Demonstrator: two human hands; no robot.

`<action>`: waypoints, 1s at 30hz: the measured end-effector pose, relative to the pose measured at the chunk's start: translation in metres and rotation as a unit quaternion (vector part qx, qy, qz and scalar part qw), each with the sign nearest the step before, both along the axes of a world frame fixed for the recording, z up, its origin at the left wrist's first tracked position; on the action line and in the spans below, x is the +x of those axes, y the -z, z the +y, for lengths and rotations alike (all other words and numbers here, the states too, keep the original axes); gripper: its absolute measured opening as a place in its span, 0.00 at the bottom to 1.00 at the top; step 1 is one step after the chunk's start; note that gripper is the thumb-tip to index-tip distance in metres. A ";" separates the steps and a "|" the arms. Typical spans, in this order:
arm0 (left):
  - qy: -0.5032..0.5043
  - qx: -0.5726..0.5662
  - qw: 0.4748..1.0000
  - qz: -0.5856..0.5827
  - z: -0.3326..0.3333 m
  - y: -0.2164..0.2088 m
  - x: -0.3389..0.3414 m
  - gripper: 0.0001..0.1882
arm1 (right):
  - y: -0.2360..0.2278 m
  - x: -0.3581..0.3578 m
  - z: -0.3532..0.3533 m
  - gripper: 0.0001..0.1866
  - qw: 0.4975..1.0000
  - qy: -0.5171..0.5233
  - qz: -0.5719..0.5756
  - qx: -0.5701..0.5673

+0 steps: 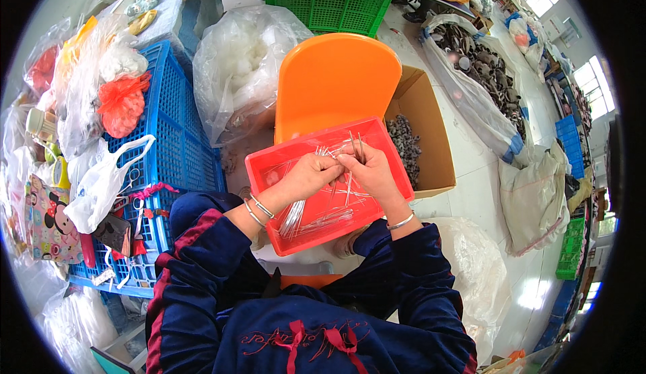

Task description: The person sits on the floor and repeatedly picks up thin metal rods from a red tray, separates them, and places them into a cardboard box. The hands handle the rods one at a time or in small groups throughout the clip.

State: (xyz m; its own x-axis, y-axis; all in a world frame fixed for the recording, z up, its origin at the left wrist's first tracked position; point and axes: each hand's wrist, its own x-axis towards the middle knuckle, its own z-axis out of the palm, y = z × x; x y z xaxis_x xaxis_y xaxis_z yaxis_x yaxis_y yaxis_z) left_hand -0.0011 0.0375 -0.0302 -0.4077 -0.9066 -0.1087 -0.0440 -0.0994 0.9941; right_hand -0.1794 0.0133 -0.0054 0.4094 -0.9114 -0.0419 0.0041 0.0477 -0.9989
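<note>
A red plastic tray [259,167] holds bundles of thin silvery wires [293,218], with more strewn over its floor. Over the tray's middle, my two hands meet at the fingertips. My left hand [306,177] is closed in a pinch; what sits between its fingers is too small to make out. My right hand [375,175] is closed round a slim dark metal tool [359,148] with two prongs, perhaps tweezers. The fingers cover part of that tool. Several wires stick up just behind my left hand's fingers.
An orange chair [336,81] stands beyond the tray. Right of it is a cardboard box [427,132] of grey pieces; a clear bag of white stuffing [245,54] is on its left. Blue crates [171,132] bearing bags flank my left. A white sack [451,81] lies far right.
</note>
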 end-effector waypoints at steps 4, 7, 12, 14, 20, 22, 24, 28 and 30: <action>0.022 0.006 1.000 -0.002 -0.001 -0.009 0.003 0.15 | -0.008 -0.006 -0.006 0.06 0.998 -0.046 0.042 -0.009; 0.009 0.057 0.998 0.010 -0.001 -0.024 0.003 0.14 | -0.013 -0.005 -0.007 0.07 0.999 0.023 0.010 -0.024; -0.001 0.105 0.993 0.050 0.001 -0.031 0.007 0.13 | -0.031 -0.017 -0.021 0.10 0.990 0.137 -0.016 0.028; 0.010 0.121 0.991 0.053 0.001 -0.031 0.006 0.13 | -0.028 -0.024 -0.023 0.11 0.990 0.132 -0.029 0.029; 0.021 0.157 0.986 0.042 -0.001 -0.029 0.007 0.12 | -0.032 -0.020 -0.021 0.11 0.988 0.155 -0.024 0.010; 0.025 0.162 0.985 0.044 -0.001 -0.029 0.007 0.12 | -0.033 -0.021 -0.021 0.10 0.987 0.160 -0.032 0.004; 0.027 0.165 0.985 0.042 -0.001 -0.029 0.007 0.12 | -0.032 -0.022 -0.021 0.10 0.986 0.161 -0.036 -0.001; 0.029 0.167 0.984 0.062 0.000 -0.031 0.005 0.12 | -0.032 -0.023 -0.020 0.09 0.985 0.165 -0.044 -0.001; 0.023 0.177 0.981 0.076 0.001 -0.033 0.004 0.12 | -0.033 -0.023 -0.019 0.09 0.986 0.161 -0.043 0.001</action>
State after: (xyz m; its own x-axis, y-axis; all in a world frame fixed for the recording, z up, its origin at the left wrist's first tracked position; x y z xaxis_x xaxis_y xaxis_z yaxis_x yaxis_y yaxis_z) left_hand 0.0034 0.0383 0.0025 -0.4836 -0.8032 -0.3478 0.0904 -0.4411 0.8929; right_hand -0.2026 -0.0059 0.0276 0.1014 -0.9946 -0.0206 0.1041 0.0312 -0.9941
